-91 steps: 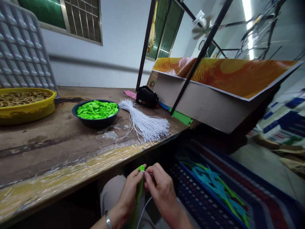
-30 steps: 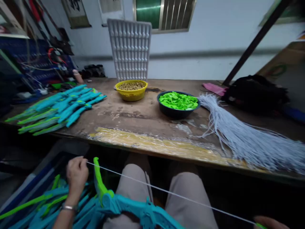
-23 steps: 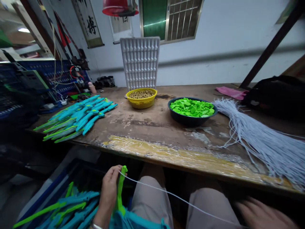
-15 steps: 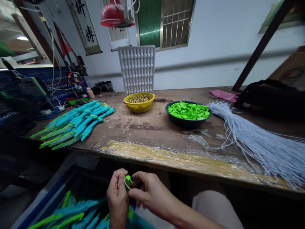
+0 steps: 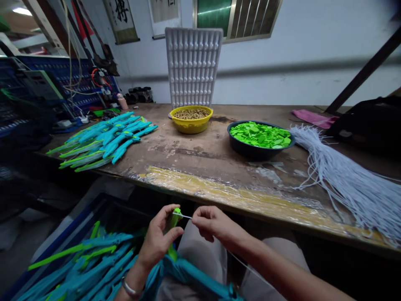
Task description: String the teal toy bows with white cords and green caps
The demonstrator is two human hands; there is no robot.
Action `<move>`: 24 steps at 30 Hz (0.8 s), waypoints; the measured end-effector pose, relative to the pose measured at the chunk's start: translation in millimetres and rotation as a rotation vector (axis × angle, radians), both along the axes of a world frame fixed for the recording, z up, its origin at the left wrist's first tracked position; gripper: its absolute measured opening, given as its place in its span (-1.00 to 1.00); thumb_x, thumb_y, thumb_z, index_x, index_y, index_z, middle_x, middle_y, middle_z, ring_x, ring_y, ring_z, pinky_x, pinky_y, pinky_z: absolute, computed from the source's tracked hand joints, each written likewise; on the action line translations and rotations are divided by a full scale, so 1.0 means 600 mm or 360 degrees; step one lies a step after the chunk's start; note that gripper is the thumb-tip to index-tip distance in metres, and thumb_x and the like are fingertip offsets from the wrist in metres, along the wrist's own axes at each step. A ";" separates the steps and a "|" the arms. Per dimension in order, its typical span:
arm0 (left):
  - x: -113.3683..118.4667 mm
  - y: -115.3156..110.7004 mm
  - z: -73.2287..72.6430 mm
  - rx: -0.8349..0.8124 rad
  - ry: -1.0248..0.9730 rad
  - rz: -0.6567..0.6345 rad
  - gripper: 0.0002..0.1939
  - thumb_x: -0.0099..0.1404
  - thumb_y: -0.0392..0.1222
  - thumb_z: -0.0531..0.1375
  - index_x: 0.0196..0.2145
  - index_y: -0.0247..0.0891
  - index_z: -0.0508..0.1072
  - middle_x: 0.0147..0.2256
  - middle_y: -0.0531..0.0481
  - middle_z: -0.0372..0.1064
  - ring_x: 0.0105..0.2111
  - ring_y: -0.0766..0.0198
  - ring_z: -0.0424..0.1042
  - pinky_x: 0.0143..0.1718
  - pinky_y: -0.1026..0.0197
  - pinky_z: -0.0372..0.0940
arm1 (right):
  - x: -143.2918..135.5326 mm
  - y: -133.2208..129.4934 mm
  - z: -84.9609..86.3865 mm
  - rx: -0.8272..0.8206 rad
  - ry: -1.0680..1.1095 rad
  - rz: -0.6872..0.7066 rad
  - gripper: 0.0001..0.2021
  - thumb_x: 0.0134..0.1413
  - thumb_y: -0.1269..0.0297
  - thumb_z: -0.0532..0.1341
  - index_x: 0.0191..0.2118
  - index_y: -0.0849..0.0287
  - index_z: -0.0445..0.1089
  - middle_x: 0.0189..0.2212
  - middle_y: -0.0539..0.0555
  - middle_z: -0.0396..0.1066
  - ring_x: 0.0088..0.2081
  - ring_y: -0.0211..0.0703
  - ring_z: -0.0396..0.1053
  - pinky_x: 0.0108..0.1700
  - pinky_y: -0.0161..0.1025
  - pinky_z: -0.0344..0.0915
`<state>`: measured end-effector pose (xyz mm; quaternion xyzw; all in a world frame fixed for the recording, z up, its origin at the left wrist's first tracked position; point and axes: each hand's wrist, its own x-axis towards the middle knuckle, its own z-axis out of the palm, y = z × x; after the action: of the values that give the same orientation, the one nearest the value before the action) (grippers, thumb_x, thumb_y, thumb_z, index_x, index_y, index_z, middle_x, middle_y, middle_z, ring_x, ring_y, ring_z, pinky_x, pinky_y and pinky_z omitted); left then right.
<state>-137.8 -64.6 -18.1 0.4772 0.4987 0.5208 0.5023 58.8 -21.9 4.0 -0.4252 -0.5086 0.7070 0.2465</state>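
In my left hand (image 5: 163, 232) is the bright green end of a teal-and-green plastic toy bow (image 5: 194, 276), fingers and thumb closed around it. The bow's teal body runs down across my lap and out of the bottom of the view. A thin white cord (image 5: 185, 216) passes around the green tip and stretches to my right hand (image 5: 208, 221), which pinches it. Its loose length trails below my right forearm. To the left of my knees, a blue crate (image 5: 70, 236) holds several similar teal-and-green bows (image 5: 90, 259).
On the worktable (image 5: 188, 159) are a pile of teal-and-green bows (image 5: 109, 136), a yellow bowl (image 5: 191, 125) of small brass-coloured rings, a dark bowl (image 5: 260, 152) of green plastic pieces and a bundle of white cords (image 5: 344, 175). A grey moulded tray (image 5: 194, 67) leans at the back wall.
My right hand has moved right, away from the green tip, drawing the white cord straight. My left hand has opened out somewhat around the tip. The camera view has tilted down.
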 end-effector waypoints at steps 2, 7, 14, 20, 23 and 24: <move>-0.018 0.005 -0.006 -0.0070 -0.0073 0.0207 -0.55 0.00 -0.17 0.51 -0.13 -0.29 0.60 -0.29 -0.09 0.55 -0.27 0.15 0.48 -0.19 0.23 0.32 | 0.007 -0.004 -0.017 -0.0003 0.0077 0.0087 -0.65 -0.10 -0.03 0.34 -0.48 0.15 0.30 -0.64 -0.08 0.33 -0.60 -0.33 0.20 -0.53 -0.37 0.11; -0.063 0.040 -0.038 -0.0047 -0.0453 0.0835 -0.59 -0.02 -0.09 0.49 -0.24 -0.24 0.50 -0.41 0.12 0.40 -0.44 0.37 0.35 -0.34 0.29 0.28 | -0.010 -0.051 -0.087 -0.0031 0.0192 0.0197 -0.44 -0.13 -0.33 0.33 -0.43 0.16 0.36 -0.29 0.12 0.54 -0.32 -0.15 0.43 -0.21 -0.23 0.33; -0.064 0.046 -0.056 -0.0131 -0.0618 0.0978 -0.50 -0.08 -0.02 0.52 -0.25 -0.31 0.51 -0.44 0.09 0.40 -0.44 0.37 0.36 -0.33 0.29 0.30 | -0.020 -0.083 -0.112 0.0074 0.0077 0.0047 -0.55 0.10 -0.18 0.27 -0.42 0.17 0.34 -0.47 0.00 0.38 -0.41 -0.21 0.28 -0.31 -0.29 0.22; -0.010 0.021 -0.003 -0.0061 -0.0635 0.0689 -0.56 0.07 0.07 0.48 -0.22 -0.26 0.52 -0.45 0.05 0.40 -0.39 0.31 0.34 -0.30 0.30 0.26 | -0.024 -0.010 0.015 0.0097 0.0029 0.0103 -0.75 0.02 0.06 0.30 -0.43 0.17 0.45 -0.66 -0.14 0.11 -0.60 -0.36 -0.05 -0.54 -0.38 -0.04; 0.013 0.001 0.014 0.0032 -0.0794 0.0374 -0.63 0.14 0.07 0.44 -0.25 -0.22 0.50 -0.42 0.02 0.35 -0.37 0.27 0.31 -0.31 0.25 0.26 | -0.034 0.006 0.080 0.0259 0.0079 0.0138 -0.78 0.02 0.10 0.29 -0.41 0.15 0.57 -0.61 -0.09 0.22 -0.55 -0.33 0.08 -0.46 -0.37 0.11; 0.019 -0.004 0.016 0.0074 -0.0853 0.0270 -0.65 0.16 0.07 0.42 -0.26 -0.21 0.49 -0.41 0.02 0.33 -0.36 0.26 0.29 -0.31 0.24 0.26 | -0.038 0.007 0.095 0.0375 0.0081 0.0122 -0.78 0.03 0.12 0.29 -0.41 0.14 0.60 -0.57 -0.06 0.27 -0.51 -0.31 0.15 -0.42 -0.35 0.15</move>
<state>-126.7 -67.1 -8.3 0.2907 0.3741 0.6798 0.5598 36.1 -17.6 61.0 -0.3553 -0.5976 0.6618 0.2804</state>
